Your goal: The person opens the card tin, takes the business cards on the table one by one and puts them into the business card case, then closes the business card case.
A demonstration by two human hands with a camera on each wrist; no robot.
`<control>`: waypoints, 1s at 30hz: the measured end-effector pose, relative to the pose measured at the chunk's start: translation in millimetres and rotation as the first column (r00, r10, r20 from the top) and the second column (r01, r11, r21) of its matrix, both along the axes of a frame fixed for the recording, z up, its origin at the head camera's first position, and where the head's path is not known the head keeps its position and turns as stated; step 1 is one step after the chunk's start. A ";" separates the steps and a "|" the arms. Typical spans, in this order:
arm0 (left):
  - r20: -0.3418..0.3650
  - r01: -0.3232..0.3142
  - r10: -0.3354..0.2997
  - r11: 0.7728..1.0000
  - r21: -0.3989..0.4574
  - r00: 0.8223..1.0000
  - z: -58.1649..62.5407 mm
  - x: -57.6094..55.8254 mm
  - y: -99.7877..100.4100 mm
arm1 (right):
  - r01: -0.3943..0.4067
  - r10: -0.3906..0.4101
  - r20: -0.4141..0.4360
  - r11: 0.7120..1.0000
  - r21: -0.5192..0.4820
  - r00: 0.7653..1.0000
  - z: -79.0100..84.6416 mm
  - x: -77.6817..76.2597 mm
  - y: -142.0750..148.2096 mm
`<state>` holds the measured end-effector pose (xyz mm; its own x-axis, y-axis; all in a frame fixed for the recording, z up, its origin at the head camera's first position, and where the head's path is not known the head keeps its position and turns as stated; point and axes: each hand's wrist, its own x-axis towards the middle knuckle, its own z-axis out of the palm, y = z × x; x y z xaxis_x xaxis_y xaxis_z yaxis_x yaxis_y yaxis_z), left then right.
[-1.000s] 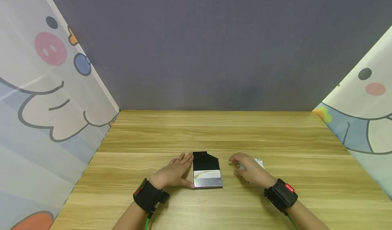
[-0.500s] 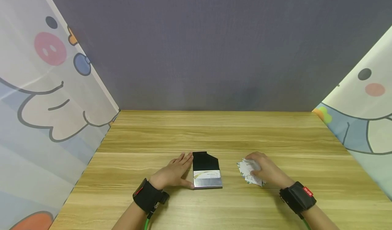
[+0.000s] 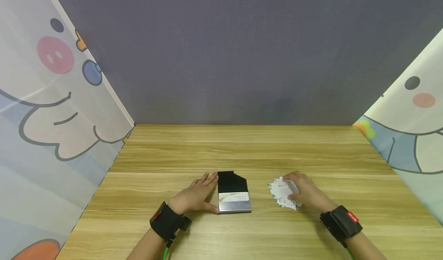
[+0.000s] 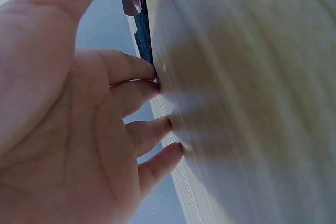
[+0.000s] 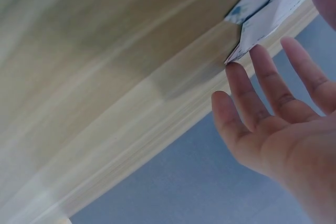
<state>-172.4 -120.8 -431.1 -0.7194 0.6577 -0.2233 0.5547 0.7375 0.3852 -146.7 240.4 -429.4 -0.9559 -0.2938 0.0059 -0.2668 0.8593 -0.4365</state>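
Note:
My left hand (image 3: pixel 195 194) lies flat with fingers spread, its fingertips and thumb against the left side of a card case (image 3: pixel 234 207). The case has a silver front, a black raised flap behind and a white printed card (image 3: pixel 234 197) showing in it. In the left wrist view, the fingertips (image 4: pixel 149 129) rest on the table. To the right, a loose fanned pile of white business cards (image 3: pixel 279 190) with green leaf prints lies on the table. My right hand (image 3: pixel 306 192) holds a card (image 5: pixel 270 22) at the pile's right side between thumb and fingertips; the palm hides part of it.
The wood-grain table (image 3: pixel 221 148) ends at a dark grey panel (image 3: pixel 221 60) at the back. Cartoon-printed sheets (image 3: pixel 69 110) flank both sides. Each wrist wears a black camera band (image 3: pixel 340 223) with a green cable.
My right hand has moved right, from over the cards to their right side, uncovering the pile. Some cards have shifted slightly rightward. The left hand and the case stay in place.

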 end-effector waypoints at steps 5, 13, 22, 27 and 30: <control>0.005 0.000 0.000 1.000 0.003 1.000 0.9 0.5 0.0 | 0.005 -0.005 0.000 1.000 0.004 1.000 1.3 -0.2 -0.3; 0.009 0.002 -0.002 1.000 0.000 1.000 1.3 0.1 -0.2 | 0.016 -0.016 -0.008 1.000 0.003 1.000 -1.3 -1.9 2.2; 0.020 -0.001 0.001 1.000 -0.001 1.000 1.7 -0.6 -0.3 | 0.020 -0.018 -0.080 0.999 0.028 0.997 -0.9 -2.8 1.2; 0.021 0.002 -0.002 1.000 -0.002 1.000 0.8 -1.0 -0.6 | 0.018 -0.015 -0.099 1.000 0.024 0.995 0.2 -2.9 0.4; 0.017 0.003 -0.003 1.000 0.000 1.000 -0.1 -1.3 -1.0 | 0.014 -0.015 -0.109 1.000 -0.013 0.994 1.7 -4.0 -0.3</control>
<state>-173.8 -121.8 -431.2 -0.7134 0.6598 -0.2360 0.5503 0.7360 0.3944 -150.6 240.1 -427.7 -0.9535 -0.2790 0.1144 -0.3010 0.8581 -0.4161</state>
